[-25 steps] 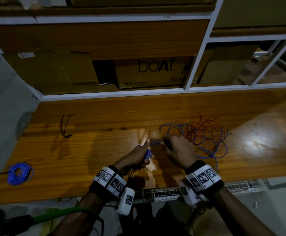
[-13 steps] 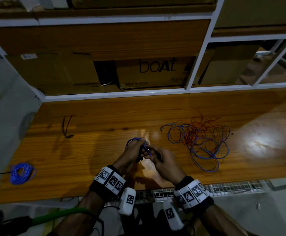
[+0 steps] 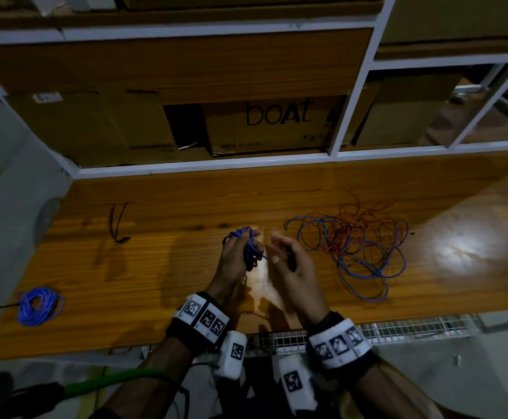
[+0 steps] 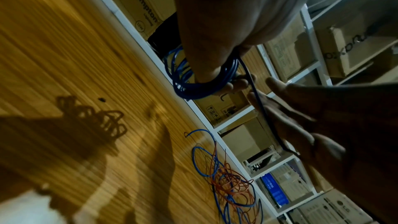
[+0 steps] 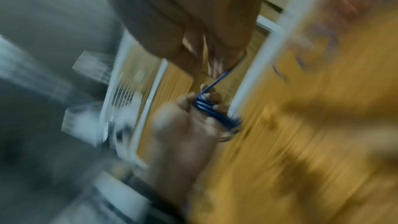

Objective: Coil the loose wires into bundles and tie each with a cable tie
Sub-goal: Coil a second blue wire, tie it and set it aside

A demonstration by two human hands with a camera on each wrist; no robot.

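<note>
My left hand (image 3: pixel 244 247) holds a small coil of blue wire (image 3: pixel 248 252) wound round its curled fingers, above the wooden bench (image 3: pixel 171 267). In the left wrist view the coil (image 4: pixel 200 89) loops under the fingers and one strand (image 4: pixel 261 111) runs off into my right hand (image 4: pixel 286 108). My right hand (image 3: pixel 280 252) is just right of the left and holds that strand; the blurred right wrist view shows the strand (image 5: pixel 217 79) leaving its fingertips. A loose tangle of blue and orange wires (image 3: pixel 355 246) lies to the right.
A finished blue bundle (image 3: pixel 39 305) lies near the bench's front left corner. Thin black cable ties (image 3: pixel 119 222) lie at the back left. White shelving with cardboard boxes (image 3: pixel 276 125) stands behind the bench. A wire mesh tray (image 3: pixel 397 328) runs under the front edge.
My right hand has swung from beside the tangle, down below the left hand and back up beside it, carrying the strand round. The left hand has risen a little with its coil.
</note>
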